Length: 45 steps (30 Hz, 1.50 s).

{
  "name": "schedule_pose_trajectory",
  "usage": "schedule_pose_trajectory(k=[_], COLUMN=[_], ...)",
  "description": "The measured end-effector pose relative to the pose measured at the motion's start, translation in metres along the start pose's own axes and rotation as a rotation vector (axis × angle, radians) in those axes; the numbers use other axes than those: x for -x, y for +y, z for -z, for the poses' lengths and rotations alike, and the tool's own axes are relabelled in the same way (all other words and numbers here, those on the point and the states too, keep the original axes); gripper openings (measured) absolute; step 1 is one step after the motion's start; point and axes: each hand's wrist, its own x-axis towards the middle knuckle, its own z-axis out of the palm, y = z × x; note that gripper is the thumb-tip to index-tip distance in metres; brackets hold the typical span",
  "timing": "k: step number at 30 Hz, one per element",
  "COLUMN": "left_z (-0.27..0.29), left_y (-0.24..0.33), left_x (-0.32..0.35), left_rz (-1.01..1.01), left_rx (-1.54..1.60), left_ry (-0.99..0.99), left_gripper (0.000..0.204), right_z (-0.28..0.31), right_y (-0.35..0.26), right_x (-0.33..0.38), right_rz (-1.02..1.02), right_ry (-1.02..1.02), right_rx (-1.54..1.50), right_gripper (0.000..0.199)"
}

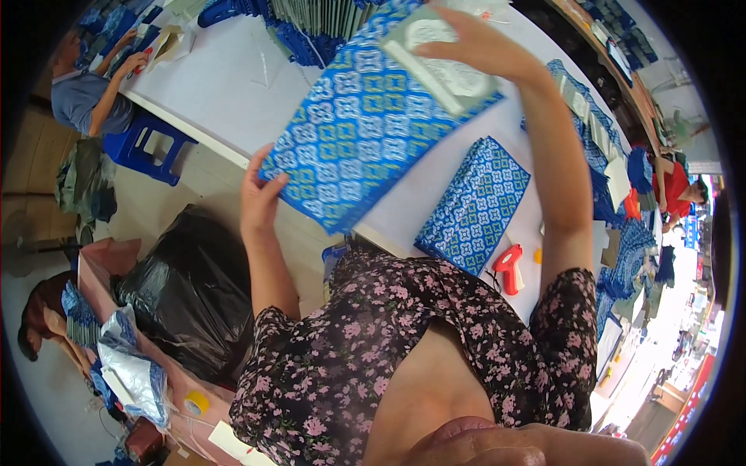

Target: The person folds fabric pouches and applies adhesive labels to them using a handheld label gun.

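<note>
Blue patterned fabric piece (365,116), flat and folded, is held up above the white worktop (225,85), tilted, with the left hand (260,194) gripping its lower corner and the right hand (474,46) pressing a pale card or label (443,58) against its upper end, fingers closed over it. On the worktop just beyond lies a second folded piece in the same blue print (474,206), with a red tagging gun (509,268) near it. Farther off, another person in a grey shirt (81,97) works at the worktop's far end beside a blue stool (148,147), and a black plastic bag (186,287) sits on the floor to the left.
</note>
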Motion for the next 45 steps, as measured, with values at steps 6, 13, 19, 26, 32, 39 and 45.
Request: schedule_pose_trajectory(k=[6, 13, 19, 26, 32, 39, 45], left_z=[0.028, 0.02, -0.006, -0.078, -0.303, -0.474, -0.566], left_y=[-0.077, -0.085, -0.096, -0.114, -0.184, -0.322, -0.394], left_x=[-0.088, -0.114, -0.126, -0.055, -0.06, -0.111, -0.091], left_rz=[0.238, 0.143, 0.132, -0.254, -0.282, -0.036, -0.106], left_rx=[-0.148, -0.114, -0.423, -0.971, -0.649, -0.798, -1.127], left_ry=[0.275, 0.418, 0.308, 0.805, 0.338, -0.128, -0.193], left_gripper=[0.044, 0.044, 0.045, 0.049, 0.016, 0.028, 0.049], right_z=[-0.148, -0.161, -0.22, -0.072, -0.026, -0.008, 0.028], right_y=[0.129, 0.144, 0.244, 0.207, 0.381, 0.418, 0.477], right_x=[-0.083, -0.122, -0.113, 0.011, 0.283, 0.494, 0.613], right_rz=[-0.213, -0.266, -0.07, -0.032, -0.7, -1.116, -1.369], right_ry=[-0.465, -0.507, -0.024, 0.28, 0.5, 0.475, 0.503], right_rx=[-0.346, -0.307, 0.051, -0.177, -0.129, 0.083, 0.503], right_gripper=[0.064, 0.075, 0.071, 0.041, 0.032, 0.033, 0.054])
